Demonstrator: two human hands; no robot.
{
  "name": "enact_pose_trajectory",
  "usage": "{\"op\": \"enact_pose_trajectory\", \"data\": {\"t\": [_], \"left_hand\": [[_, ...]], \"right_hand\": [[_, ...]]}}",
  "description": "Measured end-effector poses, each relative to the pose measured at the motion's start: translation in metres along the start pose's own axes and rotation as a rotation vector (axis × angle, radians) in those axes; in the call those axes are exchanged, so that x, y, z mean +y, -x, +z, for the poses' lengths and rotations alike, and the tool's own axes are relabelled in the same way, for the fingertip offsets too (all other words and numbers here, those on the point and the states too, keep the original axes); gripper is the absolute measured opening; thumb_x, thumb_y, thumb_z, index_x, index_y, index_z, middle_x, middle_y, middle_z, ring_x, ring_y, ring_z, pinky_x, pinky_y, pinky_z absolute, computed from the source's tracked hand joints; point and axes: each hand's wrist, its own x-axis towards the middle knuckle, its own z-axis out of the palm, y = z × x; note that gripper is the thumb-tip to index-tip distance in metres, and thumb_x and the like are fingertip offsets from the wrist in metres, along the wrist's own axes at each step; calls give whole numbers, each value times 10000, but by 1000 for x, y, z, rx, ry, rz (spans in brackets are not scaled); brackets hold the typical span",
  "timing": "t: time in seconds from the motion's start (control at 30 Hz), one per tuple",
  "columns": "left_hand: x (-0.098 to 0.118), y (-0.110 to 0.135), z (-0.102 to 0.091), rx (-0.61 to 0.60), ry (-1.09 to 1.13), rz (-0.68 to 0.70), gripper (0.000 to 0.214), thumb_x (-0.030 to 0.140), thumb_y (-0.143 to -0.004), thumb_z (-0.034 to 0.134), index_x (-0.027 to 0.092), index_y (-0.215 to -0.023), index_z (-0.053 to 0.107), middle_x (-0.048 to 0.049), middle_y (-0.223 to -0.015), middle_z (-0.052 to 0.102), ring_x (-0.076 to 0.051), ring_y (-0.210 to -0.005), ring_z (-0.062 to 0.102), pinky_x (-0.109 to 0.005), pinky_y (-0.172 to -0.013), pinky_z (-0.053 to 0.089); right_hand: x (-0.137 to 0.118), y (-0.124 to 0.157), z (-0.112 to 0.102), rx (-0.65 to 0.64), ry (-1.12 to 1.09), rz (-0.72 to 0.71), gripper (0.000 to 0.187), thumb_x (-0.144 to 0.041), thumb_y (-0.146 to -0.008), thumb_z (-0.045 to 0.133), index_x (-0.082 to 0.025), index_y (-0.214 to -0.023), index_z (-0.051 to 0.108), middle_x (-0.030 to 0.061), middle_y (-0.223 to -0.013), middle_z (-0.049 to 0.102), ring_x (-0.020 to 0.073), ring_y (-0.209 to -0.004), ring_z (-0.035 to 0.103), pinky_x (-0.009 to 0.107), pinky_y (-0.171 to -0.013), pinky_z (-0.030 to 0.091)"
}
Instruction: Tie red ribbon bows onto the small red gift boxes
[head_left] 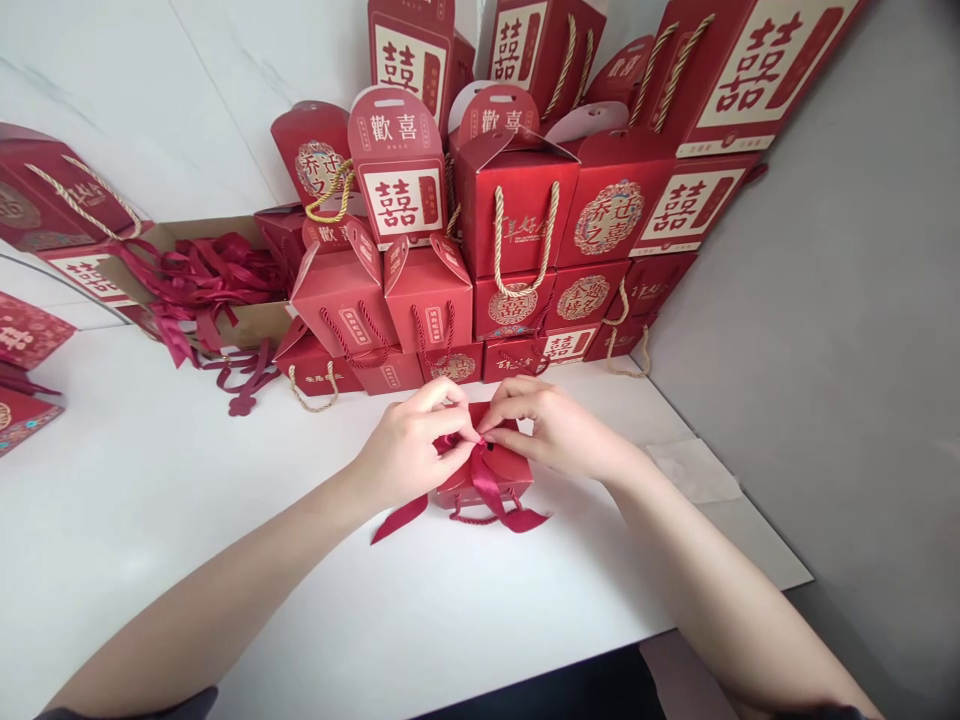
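Observation:
A small red gift box [514, 468] with a dark red cord handle [474, 519] stands on the white table in front of me. A magenta satin ribbon [491, 482] lies over its top, one tail draped down the front and another reaching the table at the left. Above the box lid, my left hand [416, 440] pinches the ribbon between thumb and fingertips. From the other side my right hand [551, 425] pinches the ribbon at the same spot, its fingertips touching or nearly touching the left ones. The fingers partly hide the middle of the ribbon.
Behind the hands, stacked red gift boxes [517, 200] with rope handles line the wall. At the left is an open cardboard box [259, 322] of magenta ribbons [217, 265]; some spill onto the table [300, 600]. A grey wall [840, 330] bounds the right side.

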Motion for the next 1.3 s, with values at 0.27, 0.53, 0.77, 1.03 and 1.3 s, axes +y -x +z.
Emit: {"op": "enact_pose_trajectory", "data": {"t": [0.27, 0.53, 0.77, 1.03, 1.3], "left_hand": [[-2, 0, -2, -29, -28, 30, 109, 129, -837, 617, 175, -746, 654, 0, -876, 574, -45, -571, 476, -208, -578, 445], [-1, -1, -3, -38, 14, 64, 150, 65, -814, 594, 178, -731, 646, -5, -824, 643, -99, -696, 588, -228, -654, 493], [-2, -1, -3, -59, 58, 46, 148, 59, -810, 590, 172, -726, 633, -4, -778, 667, -109, -695, 604, -241, -657, 502], [-2, 0, -3, -76, 64, 10, 133, 60, -806, 579, 173, -740, 596, -1, -783, 631, -102, -675, 565, -241, -630, 475], [1, -1, -2, -78, 94, -22, 138, 47, -811, 558, 177, -765, 563, 8, -781, 596, -91, -676, 549, -223, -637, 476]], "right_hand": [[0, 1, -3, 112, 106, -45, 185, -76, -806, 562, -196, -931, 626, 43, -940, 614, 194, -893, 545, 334, -845, 432], [-5, 0, 4, 74, 198, -86, 105, -122, -846, 590, -203, -874, 651, 23, -946, 648, 188, -903, 555, 354, -878, 362], [-7, 1, -1, 88, 223, -95, 88, -122, -831, 592, -199, -848, 630, 30, -917, 653, 196, -877, 552, 357, -873, 371], [-2, 3, -3, 66, 106, -62, 130, -127, -849, 581, -217, -925, 637, 55, -1110, 620, 220, -1035, 549, 383, -945, 417], [-3, 4, 3, 53, 45, -43, 171, -83, -827, 580, -222, -906, 641, 49, -1143, 619, 226, -1078, 559, 398, -971, 429]]}}
